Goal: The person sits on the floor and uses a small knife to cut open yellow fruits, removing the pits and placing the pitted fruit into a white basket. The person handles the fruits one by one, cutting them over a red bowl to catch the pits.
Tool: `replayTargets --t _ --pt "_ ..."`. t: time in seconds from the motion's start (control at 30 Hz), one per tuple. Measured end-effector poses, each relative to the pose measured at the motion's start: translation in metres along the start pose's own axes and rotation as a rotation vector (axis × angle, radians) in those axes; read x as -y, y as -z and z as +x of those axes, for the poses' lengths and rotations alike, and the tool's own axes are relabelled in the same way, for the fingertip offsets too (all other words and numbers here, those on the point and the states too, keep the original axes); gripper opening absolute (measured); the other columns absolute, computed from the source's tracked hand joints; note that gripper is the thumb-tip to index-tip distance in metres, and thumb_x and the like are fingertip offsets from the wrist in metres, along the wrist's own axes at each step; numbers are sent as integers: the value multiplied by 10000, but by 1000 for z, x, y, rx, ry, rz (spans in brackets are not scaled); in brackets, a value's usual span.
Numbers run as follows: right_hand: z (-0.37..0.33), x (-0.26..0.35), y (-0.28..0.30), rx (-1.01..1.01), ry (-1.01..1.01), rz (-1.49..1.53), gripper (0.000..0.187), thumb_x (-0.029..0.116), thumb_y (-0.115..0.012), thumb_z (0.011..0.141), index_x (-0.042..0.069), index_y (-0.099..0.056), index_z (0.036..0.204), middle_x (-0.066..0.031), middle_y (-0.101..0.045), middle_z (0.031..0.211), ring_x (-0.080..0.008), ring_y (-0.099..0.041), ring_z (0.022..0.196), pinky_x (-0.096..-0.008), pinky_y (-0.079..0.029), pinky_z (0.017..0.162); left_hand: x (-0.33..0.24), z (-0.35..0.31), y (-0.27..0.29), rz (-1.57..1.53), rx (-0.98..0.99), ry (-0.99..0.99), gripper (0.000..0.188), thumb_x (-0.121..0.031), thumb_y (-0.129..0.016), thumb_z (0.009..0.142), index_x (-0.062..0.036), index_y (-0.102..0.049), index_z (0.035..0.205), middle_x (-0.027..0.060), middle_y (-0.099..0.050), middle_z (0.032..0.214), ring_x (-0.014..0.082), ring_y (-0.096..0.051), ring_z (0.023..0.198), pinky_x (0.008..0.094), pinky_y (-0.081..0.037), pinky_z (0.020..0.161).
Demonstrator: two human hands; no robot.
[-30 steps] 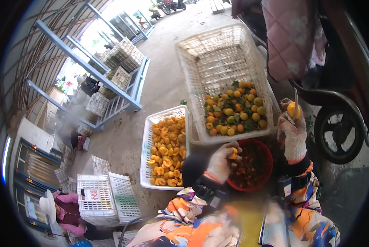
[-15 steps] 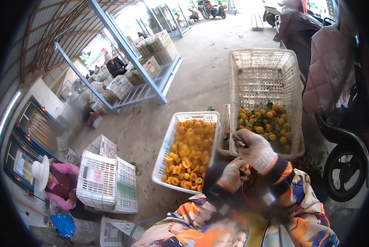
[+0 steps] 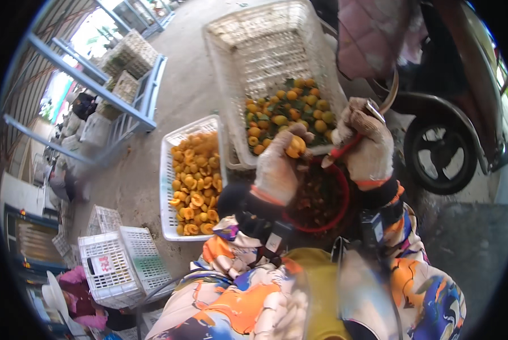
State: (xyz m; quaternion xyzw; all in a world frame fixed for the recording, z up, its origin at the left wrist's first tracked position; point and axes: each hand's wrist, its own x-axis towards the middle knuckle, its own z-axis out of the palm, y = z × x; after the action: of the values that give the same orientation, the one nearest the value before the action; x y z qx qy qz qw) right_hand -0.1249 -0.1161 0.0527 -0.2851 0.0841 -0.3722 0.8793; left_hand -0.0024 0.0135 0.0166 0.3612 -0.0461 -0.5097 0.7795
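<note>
Both my hands wear whitish gloves and are raised over a red tub (image 3: 344, 195) of dark brown scraps. A whole-looking orange apricot (image 3: 295, 147) is held in the fingers of my left hand (image 3: 276, 173). My right hand (image 3: 370, 141) is closed around a red-handled tool (image 3: 344, 150); the glove hides part of it, and its exact kind is unclear. Just beyond my hands, a tall pale crate (image 3: 222, 73) holds whole apricots (image 3: 293, 107) with green leaves. To the left, a white crate (image 3: 166, 192) is filled with split apricot halves (image 3: 197, 181).
A parked scooter with a black wheel (image 3: 441, 153) and a pink quilted cover (image 3: 364, 39) stands at the right. At the lower left, a person in a white hat (image 3: 55, 294) sits behind white crates (image 3: 109, 266). Blue metal racks (image 3: 95, 85) stand farther back.
The view has swung to the right and down, bringing the red tub into sight. My hands have moved apart; an apricot now shows in the left and the red-handled tool in the right.
</note>
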Motion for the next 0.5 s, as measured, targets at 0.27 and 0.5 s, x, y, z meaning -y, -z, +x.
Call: replayTargets --t 0.27,0.5 --pt "-16 13 2 102 411 113 227 -39 -653 837 -13 -601 1056 -80 -619 858 -152 -580 620 -270 -473 546 39 0 -38 60 35 86 334 -298 -504 1005 -77 -594 1239 24 -645 1024 157 -607 771 262 -438 612" --pt "-17 18 14 -37 465 -110 279 -14 -648 837 -1 -554 1099 -99 -588 855 -207 -551 594 -333 -455 543 61 -1 -66 350 11 -122 322 -274 -454 1023 -77 -591 1237 7 -643 1060 123 -596 816 250 -483 701"
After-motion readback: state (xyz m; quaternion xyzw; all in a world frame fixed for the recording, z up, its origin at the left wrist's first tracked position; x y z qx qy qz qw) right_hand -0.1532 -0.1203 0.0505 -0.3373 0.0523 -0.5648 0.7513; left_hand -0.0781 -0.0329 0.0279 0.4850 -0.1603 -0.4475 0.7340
